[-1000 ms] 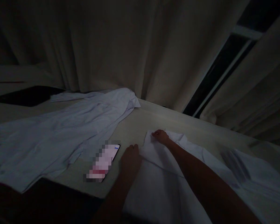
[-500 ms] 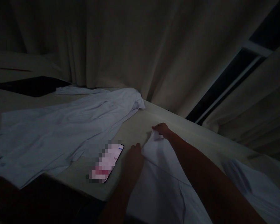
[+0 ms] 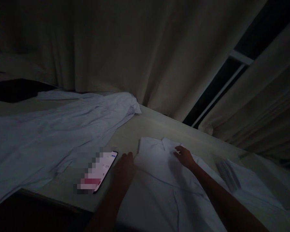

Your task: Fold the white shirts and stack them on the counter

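The curtain spans the rear, beige, hanging in deep vertical folds. The table extends along its base, pale and flat. The loose white garment occupies the left part of the table, spread lengthwise with creases; its narrow end section lies near the curtain.

The white shirt lies on the table in front of the person, right of the phone. Its surface is plain, lightly wrinkled and in partial shadow. A seam or fold line crosses it at an angle, and a second line runs down toward the near side. The far edge shows a raised, pointed flap resembling a collar.

The window gap is dark, with a light frame. The folded cloth lies to the right, pale, with darker bands at its left end. The black flat item lies at the far left.

The left hand is at the shirt's left edge, fingers bent; whether it grasps the fabric cannot be determined. The right hand is over the shirt's far section, released, fingers curved, thumb separated. The phone lies beside the left hand, screen lit.
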A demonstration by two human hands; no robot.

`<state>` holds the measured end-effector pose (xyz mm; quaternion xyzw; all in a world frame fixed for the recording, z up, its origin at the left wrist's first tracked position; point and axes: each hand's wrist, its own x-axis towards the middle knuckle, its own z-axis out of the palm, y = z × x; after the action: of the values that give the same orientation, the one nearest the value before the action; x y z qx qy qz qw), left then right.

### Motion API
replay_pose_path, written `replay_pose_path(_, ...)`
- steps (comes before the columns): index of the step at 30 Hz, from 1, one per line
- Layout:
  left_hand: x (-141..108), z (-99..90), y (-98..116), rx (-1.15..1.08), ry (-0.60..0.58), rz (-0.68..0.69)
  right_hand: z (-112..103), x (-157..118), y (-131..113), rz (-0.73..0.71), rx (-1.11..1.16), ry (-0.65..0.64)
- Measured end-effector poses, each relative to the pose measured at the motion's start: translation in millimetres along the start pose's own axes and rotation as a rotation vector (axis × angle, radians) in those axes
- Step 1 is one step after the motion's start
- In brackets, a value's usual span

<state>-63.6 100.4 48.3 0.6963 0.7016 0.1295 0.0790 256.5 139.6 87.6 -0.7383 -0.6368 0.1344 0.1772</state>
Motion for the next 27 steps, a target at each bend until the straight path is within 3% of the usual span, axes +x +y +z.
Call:
replay_pose_path(5, -1.5, 3.7, 10.5, 0.071, 0.029, 0.011, -7.1, -76.8, 99.0, 0.187, -0.169, 0.23)
replay_pose_path(8, -5.2, 4.0, 17.3, 0.105, 0.025, 0.026, -1.0, -108.6, 130.5, 0.23, -0.291, 0.275)
replay_pose_path(10, -8.1, 4.7, 24.2, 0.12, 0.07, 0.067, 3.7, -121.8, 138.0, 0.255, -0.353, 0.338)
replay_pose_path(13, -11.8, 10.9, 36.0, 0.137, 0.183, 0.253, 3.5, -131.6, 140.6, 0.265, -0.391, 0.414)
replay_pose_path(16, -12.5, 21.9, 41.5, 0.173, 0.176, 0.409, -10.6, -132.1, 146.7, 0.269, -0.367, 0.402)
replay_pose_path(18, -10.5, 28.0, 39.4, 0.207, 0.117, 0.435, -24.6, -130.2, 157.2, 0.31, -0.311, 0.37)
replay_pose_path(22, -4.3, 34.4, 31.1, 0.269, 0.051, 0.427, -44.4, -132.7, 183.6, 0.451, -0.19, 0.187)
replay_pose_path(27, -1.1, 40.2, 33.2, 0.319, 0.058, 0.431, -43.5, -145.7, 188.9, 0.48, -0.366, 0.165)
